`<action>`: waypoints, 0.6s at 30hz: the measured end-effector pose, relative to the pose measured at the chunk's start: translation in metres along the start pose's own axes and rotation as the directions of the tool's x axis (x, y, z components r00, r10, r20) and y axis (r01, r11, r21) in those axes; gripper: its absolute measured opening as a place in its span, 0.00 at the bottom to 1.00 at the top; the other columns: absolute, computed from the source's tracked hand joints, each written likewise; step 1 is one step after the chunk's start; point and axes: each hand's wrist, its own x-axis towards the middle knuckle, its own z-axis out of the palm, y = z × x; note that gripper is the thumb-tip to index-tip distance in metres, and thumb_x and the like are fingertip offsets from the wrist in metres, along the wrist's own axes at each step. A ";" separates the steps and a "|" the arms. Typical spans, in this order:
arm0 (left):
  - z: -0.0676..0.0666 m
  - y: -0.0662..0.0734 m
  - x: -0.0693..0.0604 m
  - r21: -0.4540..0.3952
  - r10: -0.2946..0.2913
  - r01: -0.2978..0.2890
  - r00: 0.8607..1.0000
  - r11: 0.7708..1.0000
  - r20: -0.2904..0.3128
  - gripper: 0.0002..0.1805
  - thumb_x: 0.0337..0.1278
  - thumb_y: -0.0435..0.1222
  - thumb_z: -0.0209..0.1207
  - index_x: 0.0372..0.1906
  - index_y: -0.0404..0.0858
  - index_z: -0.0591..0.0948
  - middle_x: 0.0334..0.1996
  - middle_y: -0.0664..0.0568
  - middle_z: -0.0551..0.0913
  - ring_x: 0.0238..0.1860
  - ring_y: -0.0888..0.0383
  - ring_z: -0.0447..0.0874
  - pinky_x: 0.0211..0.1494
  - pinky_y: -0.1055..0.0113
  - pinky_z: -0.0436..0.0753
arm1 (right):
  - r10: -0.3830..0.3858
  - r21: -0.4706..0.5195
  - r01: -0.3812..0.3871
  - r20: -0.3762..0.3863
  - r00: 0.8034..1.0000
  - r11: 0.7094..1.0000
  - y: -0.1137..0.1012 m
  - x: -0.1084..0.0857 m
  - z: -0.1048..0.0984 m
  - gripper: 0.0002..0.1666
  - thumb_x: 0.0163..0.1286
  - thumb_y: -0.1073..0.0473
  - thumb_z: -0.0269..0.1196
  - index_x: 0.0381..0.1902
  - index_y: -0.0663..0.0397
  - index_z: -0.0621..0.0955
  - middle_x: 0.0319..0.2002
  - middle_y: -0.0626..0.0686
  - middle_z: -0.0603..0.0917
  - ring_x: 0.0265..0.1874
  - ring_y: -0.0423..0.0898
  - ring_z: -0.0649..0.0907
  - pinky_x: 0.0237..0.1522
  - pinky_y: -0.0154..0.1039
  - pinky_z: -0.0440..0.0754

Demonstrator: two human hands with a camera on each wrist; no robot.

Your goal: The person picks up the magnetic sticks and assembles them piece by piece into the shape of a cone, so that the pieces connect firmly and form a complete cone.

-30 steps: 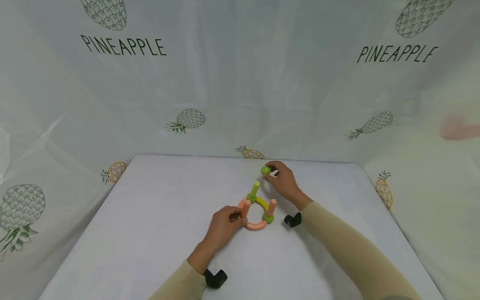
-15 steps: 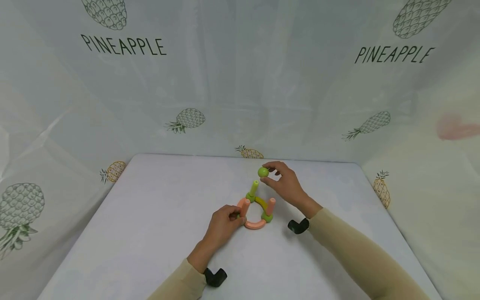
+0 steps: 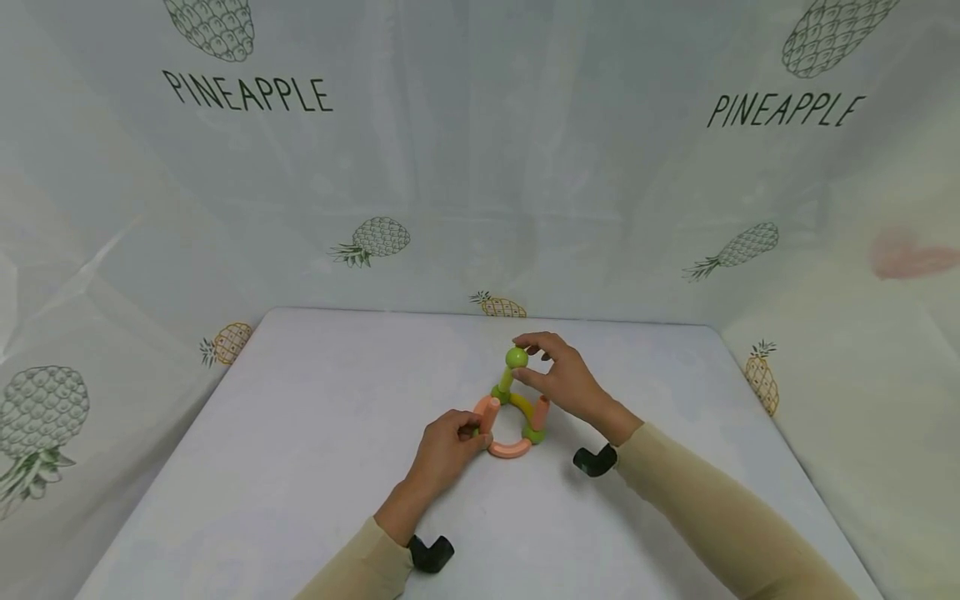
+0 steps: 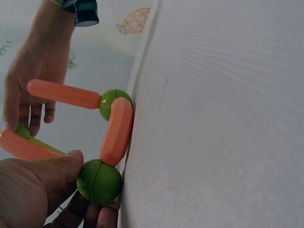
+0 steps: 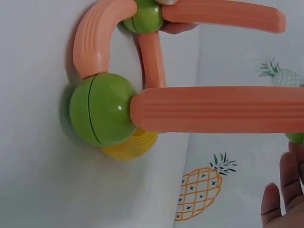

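A ring of curved pink rods (image 3: 510, 450) and a curved yellow rod (image 3: 522, 405), joined by green balls, lies on the table. Two straight pink rods and a yellow-green rod (image 3: 506, 380) rise from those balls. My left hand (image 3: 446, 454) pinches the near-left green ball (image 4: 99, 181) between thumb and fingers, beside its upright pink rod (image 3: 491, 415). At the far side, my right hand (image 3: 562, 379) pinches another green ball (image 3: 517, 357) at the top of the yellow-green rod. Whether that ball is seated on the rod cannot be told. The right-hand upright pink rod (image 5: 218, 109) stands below my right wrist.
The white table (image 3: 315, 433) extends around the ring. A pineapple-printed curtain (image 3: 480, 167) hangs behind its far edge and along the sides. Black camera mounts (image 3: 432, 554) sit on both wrists.
My right hand has brought the green ball left and down onto the top of the yellow-green rod. The left hand has kept its hold on the ring's near-left ball.
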 end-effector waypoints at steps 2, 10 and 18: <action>0.000 0.001 -0.001 -0.015 -0.005 0.005 1.000 1.000 0.003 0.20 0.64 0.41 0.72 0.58 0.39 0.87 0.47 0.52 0.87 0.45 0.59 0.83 0.48 0.67 0.83 | 0.008 0.009 -0.008 0.000 1.000 1.000 0.000 0.000 0.001 0.28 0.72 0.53 0.73 0.66 0.50 0.80 0.56 0.49 0.83 0.58 0.57 0.80 0.62 0.60 0.76; 0.001 0.003 -0.001 0.017 0.037 -0.037 0.999 0.999 -0.029 0.19 0.66 0.44 0.71 0.56 0.38 0.88 0.47 0.53 0.89 0.44 0.60 0.86 0.45 0.67 0.84 | 0.005 0.000 -0.005 0.017 1.000 1.000 -0.006 -0.008 0.006 0.25 0.70 0.51 0.74 0.63 0.48 0.85 0.53 0.45 0.86 0.57 0.50 0.83 0.61 0.61 0.78; 0.003 0.007 0.002 0.066 0.052 -0.049 0.997 0.997 -0.048 0.19 0.67 0.44 0.70 0.54 0.36 0.89 0.45 0.52 0.90 0.44 0.59 0.88 0.45 0.64 0.86 | -0.047 -0.038 0.049 0.054 0.997 0.998 -0.012 -0.015 0.008 0.24 0.68 0.47 0.75 0.61 0.38 0.87 0.52 0.40 0.88 0.54 0.45 0.82 0.55 0.50 0.75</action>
